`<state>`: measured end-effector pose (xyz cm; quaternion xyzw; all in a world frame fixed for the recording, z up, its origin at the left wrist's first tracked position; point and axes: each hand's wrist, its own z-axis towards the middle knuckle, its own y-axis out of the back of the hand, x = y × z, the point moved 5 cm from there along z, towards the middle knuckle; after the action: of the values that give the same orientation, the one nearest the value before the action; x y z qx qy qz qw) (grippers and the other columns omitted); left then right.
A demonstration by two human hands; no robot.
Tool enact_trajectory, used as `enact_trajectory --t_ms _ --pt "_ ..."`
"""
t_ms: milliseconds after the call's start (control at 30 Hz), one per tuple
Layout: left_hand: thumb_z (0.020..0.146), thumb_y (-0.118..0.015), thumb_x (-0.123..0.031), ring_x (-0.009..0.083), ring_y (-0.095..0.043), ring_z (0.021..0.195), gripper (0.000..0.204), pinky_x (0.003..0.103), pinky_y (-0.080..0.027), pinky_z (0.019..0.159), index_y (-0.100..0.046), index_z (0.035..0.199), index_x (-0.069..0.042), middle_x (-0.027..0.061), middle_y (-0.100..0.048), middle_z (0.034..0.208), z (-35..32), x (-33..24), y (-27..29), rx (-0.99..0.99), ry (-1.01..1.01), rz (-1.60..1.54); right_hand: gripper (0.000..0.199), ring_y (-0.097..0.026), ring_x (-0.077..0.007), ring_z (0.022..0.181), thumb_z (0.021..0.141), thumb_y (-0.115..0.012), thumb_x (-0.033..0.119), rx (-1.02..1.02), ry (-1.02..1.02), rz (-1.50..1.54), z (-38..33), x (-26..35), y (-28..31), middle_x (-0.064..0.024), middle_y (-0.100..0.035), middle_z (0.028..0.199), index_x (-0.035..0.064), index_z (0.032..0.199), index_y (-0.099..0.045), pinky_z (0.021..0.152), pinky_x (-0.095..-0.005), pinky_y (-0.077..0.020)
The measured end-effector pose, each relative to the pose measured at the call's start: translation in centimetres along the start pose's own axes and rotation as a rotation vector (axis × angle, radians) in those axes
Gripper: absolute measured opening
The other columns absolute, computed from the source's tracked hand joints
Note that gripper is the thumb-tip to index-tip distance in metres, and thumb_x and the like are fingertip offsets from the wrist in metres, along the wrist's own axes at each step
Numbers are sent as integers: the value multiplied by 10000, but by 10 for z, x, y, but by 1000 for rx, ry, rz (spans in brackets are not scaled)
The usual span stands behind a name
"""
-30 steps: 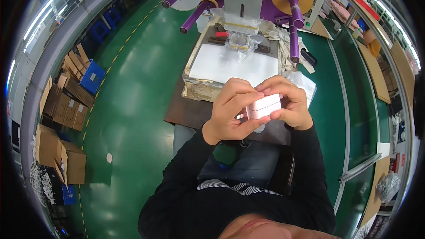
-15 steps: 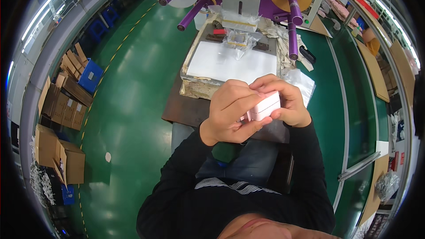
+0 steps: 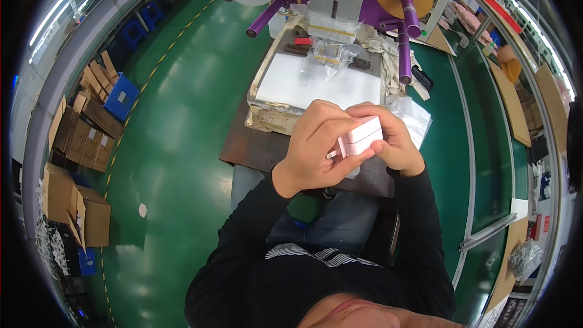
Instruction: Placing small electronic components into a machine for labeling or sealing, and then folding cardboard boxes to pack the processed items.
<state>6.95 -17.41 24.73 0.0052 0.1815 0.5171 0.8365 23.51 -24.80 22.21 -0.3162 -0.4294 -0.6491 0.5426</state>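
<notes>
Both of my hands are closed around a pale pink plug-in charger (image 3: 364, 137), held above the near edge of the machine's bed. It is a small block with rounded edges and a thin dark seam along its side. A metal-looking pin sticks out at its left end. My left hand (image 3: 316, 149) grips that pin end between thumb and fingers. On the far right side, my right hand (image 3: 396, 140) holds the block with its thumb against the near face. Fingers hide part of the charger's top and back.
Beyond my hands a press machine (image 3: 336, 6) carries reels and purple rollers. A white sheet (image 3: 319, 82) lies on its bed, with clear plastic film (image 3: 333, 54) under the head. Plastic bags (image 3: 413, 118) and rags lie at the right. Cardboard boxes (image 3: 91, 215) stand on the floor at left.
The charger has tilted in my hands, showing more of its side and the pin at its left end. My grip shifts slightly; both hands stay on it.
</notes>
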Motion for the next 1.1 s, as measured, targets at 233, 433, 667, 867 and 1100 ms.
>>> enact_trajectory --t_ms 233,433,667,867,1100 --pt "735 -937 -196 274 -614 991 606 368 -515 838 -640 1233 -22 121 -628 1120 -2 24 9 75 63 12 645 -638 -202 1155 963 -734 384 -40 -118 -33 -2 -4 -2 -105 -648 1295 17 1451 -527 1023 -359 -492" --pt "771 -940 -309 219 -612 1094 927 395 -490 941 -439 1500 -29 121 -649 1245 -34 62 0 40 586 -199 761 -603 -119 989 884 -854 242 -332 16 -266 1 -3 9 -59 -626 1236 20 1504 -471 775 -254 -498" --pt "885 -856 -137 151 -635 1079 736 320 -510 896 -469 1491 21 103 -666 1247 -49 74 -27 -50 947 -854 799 -567 -76 903 840 -852 119 -383 -27 -223 1 -9 8 -25 -635 1134 23 1530 -459 708 -230 -464" --pt "863 -872 -155 128 -622 1089 664 296 -503 870 -562 1425 17 72 -645 1264 -51 79 -29 -48 794 -817 751 -653 -120 1029 853 -813 82 -260 -94 -108 3 -9 0 -70 -675 1197 18 1516 -467 903 -305 -515" --pt "736 -917 -171 169 -576 1089 702 300 -492 869 -645 1372 -52 66 -579 1241 -37 64 -14 -10 497 -338 716 -653 -210 1225 855 -818 82 -191 -75 -158 2 -9 -1 -117 -676 1310 19 1486 -487 1080 -385 -496"
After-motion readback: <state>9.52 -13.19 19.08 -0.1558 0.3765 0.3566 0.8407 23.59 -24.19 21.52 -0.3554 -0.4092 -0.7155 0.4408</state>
